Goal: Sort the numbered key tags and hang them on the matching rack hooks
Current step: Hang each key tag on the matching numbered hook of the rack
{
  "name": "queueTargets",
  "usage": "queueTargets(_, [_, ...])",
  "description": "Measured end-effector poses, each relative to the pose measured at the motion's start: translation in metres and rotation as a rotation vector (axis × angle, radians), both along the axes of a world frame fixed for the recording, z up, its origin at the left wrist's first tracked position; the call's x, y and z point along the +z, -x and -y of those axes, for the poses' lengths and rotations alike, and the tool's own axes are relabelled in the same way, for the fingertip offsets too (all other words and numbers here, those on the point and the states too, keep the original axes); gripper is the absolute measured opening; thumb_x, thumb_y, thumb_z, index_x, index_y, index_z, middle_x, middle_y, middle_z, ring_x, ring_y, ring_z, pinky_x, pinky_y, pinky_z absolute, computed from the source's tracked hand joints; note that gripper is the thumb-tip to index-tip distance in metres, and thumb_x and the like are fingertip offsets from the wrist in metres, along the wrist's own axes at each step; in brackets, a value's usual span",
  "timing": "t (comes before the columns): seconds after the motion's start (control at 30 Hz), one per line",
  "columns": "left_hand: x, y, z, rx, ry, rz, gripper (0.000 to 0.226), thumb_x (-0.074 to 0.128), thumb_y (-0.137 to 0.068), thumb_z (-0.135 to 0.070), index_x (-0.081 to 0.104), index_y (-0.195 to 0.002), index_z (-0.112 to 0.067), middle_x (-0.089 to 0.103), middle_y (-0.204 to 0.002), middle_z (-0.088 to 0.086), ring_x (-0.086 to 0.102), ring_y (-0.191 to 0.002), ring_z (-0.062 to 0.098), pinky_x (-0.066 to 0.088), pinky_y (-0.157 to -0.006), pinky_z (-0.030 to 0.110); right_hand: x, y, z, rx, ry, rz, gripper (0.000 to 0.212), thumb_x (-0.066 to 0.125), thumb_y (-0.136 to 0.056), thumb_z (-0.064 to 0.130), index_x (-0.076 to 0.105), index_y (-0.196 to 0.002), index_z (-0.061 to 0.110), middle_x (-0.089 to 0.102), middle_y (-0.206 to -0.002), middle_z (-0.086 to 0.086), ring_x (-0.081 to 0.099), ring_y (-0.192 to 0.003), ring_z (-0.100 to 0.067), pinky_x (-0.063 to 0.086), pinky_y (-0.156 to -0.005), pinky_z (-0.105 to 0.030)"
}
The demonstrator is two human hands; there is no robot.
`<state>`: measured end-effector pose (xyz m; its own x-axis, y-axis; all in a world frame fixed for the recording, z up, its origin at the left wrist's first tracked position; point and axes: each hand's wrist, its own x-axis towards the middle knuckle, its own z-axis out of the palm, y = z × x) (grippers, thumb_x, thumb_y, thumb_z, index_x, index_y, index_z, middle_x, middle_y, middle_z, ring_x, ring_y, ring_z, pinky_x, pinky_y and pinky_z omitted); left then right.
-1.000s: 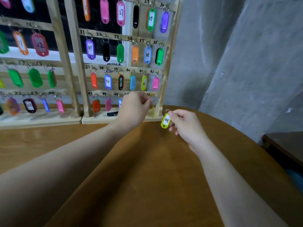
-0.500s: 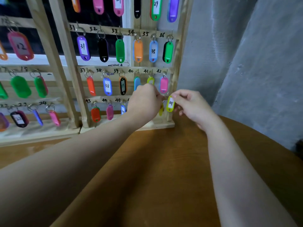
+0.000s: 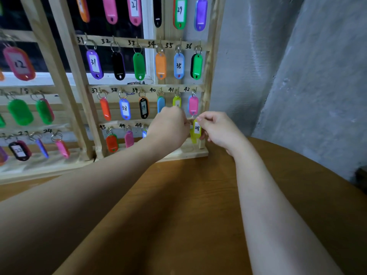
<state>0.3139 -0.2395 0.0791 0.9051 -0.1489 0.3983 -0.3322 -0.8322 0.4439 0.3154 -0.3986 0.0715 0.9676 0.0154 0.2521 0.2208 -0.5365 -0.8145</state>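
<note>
- Table (image 3: 198,205): brown wood-grain top with a curved edge, filling the lower frame. Both bare forearms reach across it toward the rack.
- Right hand (image 3: 218,130): centre right of frame, fingers curled, pinching tag 48 (image 3: 196,130) by its upper end. The tag is a yellow-green plastic oval with a white paper label. Its metal ring sits just below pink tag 42 (image 3: 193,105), at the rack's lower right corner.
- Left hand (image 3: 170,128): centre frame, fingers curled, against the bottom rail just left of tag 48. What it grips, if anything, is hidden; it cannot be determined.
- Risk: the hook for 48 is not visible. The ring may miss it or only perch on the tip, and the tag would drop to the rack base (image 3: 190,153) on release.
- Risk: the left hand covers the neighbouring hooks, so the ring may land on the wrong one.
- Rack (image 3: 208,80): pale rough timber frame, upper frame, with handwritten numbers on the rails and small metal hooks. The hanging tags are glossy ovals in mixed colours.
</note>
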Motion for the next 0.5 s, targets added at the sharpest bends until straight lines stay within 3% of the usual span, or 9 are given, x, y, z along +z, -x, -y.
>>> queueTargets(0.17, [-0.007,0.012,-0.016,-0.023,-0.008,-0.019,0.027,0.051,-0.087,-0.008,0.064,-0.064,-0.012,0.07,-0.068,0.009,0.067,-0.055,0.03,0.059,-0.054,0.043,-0.001,0.001,-0.003,-0.008,-0.002,-0.015,0.023,0.053,-0.105,0.026,0.072,-0.1,0.015,0.067,-0.076,0.0,0.066,-0.057,-0.006,0.047,-0.063,-0.029])
queueTargets(0.27, [-0.014,0.023,-0.025,-0.029,-0.016,-0.045,0.023,0.052,-0.086,-0.009,0.065,-0.067,-0.012,0.071,-0.068,0.006,0.067,-0.055,0.028,0.059,-0.054,0.044,-0.003,0.004,-0.002,-0.002,0.007,-0.038,0.022,0.053,-0.105,0.025,0.072,-0.098,0.017,0.063,-0.069,0.003,0.063,-0.053,-0.003,0.047,-0.061,-0.028])
queueTargets(0.4, [-0.021,0.038,-0.035,-0.009,-0.027,-0.072,0.022,0.053,-0.086,-0.012,0.067,-0.069,-0.012,0.071,-0.063,-0.005,0.066,-0.054,0.02,0.06,-0.067,0.044,-0.007,0.001,0.0,-0.004,0.009,-0.066,0.022,0.055,-0.104,0.024,0.072,-0.091,0.02,0.061,-0.063,0.003,0.064,-0.055,-0.008,0.046,-0.063,-0.031])
queueTargets(0.5, [-0.028,0.048,-0.042,0.003,-0.031,-0.047,0.022,0.054,-0.086,-0.014,0.066,-0.068,-0.015,0.07,-0.064,-0.002,0.065,-0.059,0.024,0.059,-0.068,0.04,-0.014,0.0,0.003,0.01,0.069,-0.111,0.024,0.056,-0.104,0.026,0.068,-0.084,0.027,0.067,-0.069,0.002,0.066,-0.058,-0.009,0.048,-0.064,-0.03])
